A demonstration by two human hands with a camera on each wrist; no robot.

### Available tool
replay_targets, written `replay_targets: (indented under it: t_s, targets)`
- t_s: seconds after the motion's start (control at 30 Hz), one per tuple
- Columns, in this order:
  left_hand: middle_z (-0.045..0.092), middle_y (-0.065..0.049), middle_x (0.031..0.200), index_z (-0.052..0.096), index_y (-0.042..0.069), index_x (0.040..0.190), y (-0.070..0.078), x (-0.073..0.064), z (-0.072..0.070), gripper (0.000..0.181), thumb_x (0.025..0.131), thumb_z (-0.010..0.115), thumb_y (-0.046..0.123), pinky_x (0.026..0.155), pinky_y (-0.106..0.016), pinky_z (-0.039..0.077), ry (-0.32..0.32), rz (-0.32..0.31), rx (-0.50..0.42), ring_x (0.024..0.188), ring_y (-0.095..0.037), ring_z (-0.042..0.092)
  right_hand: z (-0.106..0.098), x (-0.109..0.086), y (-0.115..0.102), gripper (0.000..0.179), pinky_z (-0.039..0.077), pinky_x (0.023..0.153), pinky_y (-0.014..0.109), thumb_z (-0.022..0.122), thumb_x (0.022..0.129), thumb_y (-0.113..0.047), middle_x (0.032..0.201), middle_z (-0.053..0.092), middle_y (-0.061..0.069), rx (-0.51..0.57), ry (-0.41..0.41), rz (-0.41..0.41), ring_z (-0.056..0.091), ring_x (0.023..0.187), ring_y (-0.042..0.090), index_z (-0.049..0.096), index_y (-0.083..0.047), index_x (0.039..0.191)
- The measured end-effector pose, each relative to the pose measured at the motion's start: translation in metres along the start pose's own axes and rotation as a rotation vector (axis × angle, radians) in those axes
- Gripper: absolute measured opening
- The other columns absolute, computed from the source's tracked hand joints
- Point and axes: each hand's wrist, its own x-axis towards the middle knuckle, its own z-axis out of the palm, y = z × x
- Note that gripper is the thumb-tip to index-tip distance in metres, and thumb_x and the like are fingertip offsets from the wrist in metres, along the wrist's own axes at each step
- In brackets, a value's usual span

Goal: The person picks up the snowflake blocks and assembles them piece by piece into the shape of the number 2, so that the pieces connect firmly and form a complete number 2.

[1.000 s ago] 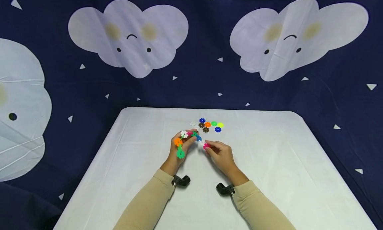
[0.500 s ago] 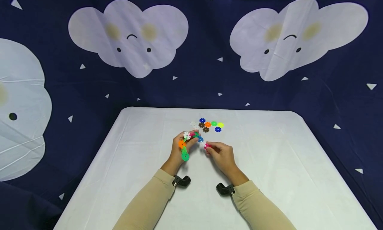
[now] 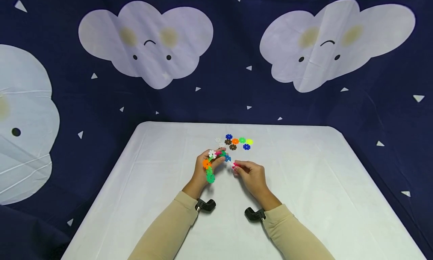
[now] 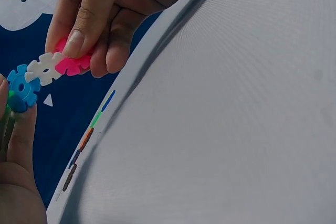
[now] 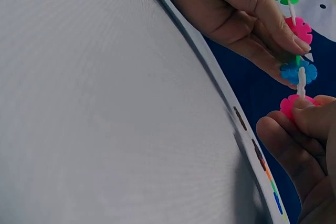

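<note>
My left hand (image 3: 200, 173) pinches a curved chain of slotted plastic snowflake discs near a dark green one. From there the chain runs past a white disc (image 3: 212, 154) and an orange disc (image 3: 206, 163) down to a green disc (image 3: 210, 177). On its other side come a blue disc (image 4: 23, 88) and another white disc (image 4: 44, 70). Between thumb and fingers, my right hand (image 3: 252, 175) pinches a pink disc (image 4: 72, 65), partly covered by the thumb. This pink disc meets the white disc's edge, roughly crosswise in the right wrist view; how deep the slots interlock cannot be told.
Loose discs lie on the white table (image 3: 304, 196) beyond the hands: blue (image 3: 246, 147), brown (image 3: 233, 147), orange (image 3: 235, 141), green (image 3: 242, 140), yellow (image 3: 249, 141) and pale white (image 3: 218, 140). A dark blue cloth with clouds (image 3: 145, 42) hangs behind the table.
The chain has shifted a little to the right and its hanging green end has swung right and slightly down. My right hand has moved slightly right, still pinching the pink disc.
</note>
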Motion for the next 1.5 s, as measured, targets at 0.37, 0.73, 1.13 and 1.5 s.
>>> replay_targets:
  t_s: [0.37, 0.73, 1.13, 1.5]
  targets:
    - [0.065, -0.024, 0.136, 0.064, -0.012, 0.132, 0.004, -0.004, 0.001, 0.041, 0.094, 0.077, -0.003, 0.099, -0.037, 0.058, -0.004, -0.013, -0.139, 0.118, -0.035, 0.068, 0.001, 0.000, -0.001, 0.024, 0.065, 0.064, 0.037, 0.074, 0.082, 0.027, 0.087, 0.072, 0.031, 0.029, -0.065, 0.024, 0.071, 0.068, 0.048, 0.070, 0.022, 0.105]
    - [0.067, -0.025, 0.132, 0.067, -0.011, 0.128, 0.006, -0.003, 0.001, 0.036, 0.094, 0.078, -0.004, 0.099, -0.037, 0.058, 0.061, 0.009, -0.127, 0.119, -0.042, 0.066, -0.008, -0.001, 0.033, 0.049, 0.066, 0.069, 0.033, 0.084, 0.083, 0.013, 0.106, 0.073, 0.026, -0.011, -0.219, 0.136, 0.075, 0.078, 0.038, 0.066, 0.013, 0.128]
    - [0.064, -0.028, 0.135, 0.068, -0.010, 0.126, 0.011, -0.002, -0.002, 0.036, 0.093, 0.079, -0.002, 0.102, -0.035, 0.056, 0.115, -0.045, -0.192, 0.118, -0.030, 0.067, -0.031, 0.029, 0.062, 0.033, 0.052, 0.099, 0.044, 0.071, 0.101, -0.008, 0.126, 0.068, 0.021, -0.338, -0.050, 0.377, 0.060, 0.115, 0.036, 0.068, 0.005, 0.131]
    - [0.063, -0.032, 0.134, 0.064, -0.016, 0.127, 0.011, -0.003, 0.000, 0.040, 0.092, 0.078, -0.002, 0.101, -0.035, 0.057, 0.103, -0.047, -0.227, 0.114, -0.028, 0.067, -0.019, 0.064, 0.084, 0.023, 0.038, 0.102, 0.058, 0.067, 0.102, -0.009, 0.135, 0.062, 0.022, -0.631, -0.077, 0.451, 0.051, 0.125, 0.043, 0.074, 0.002, 0.121]
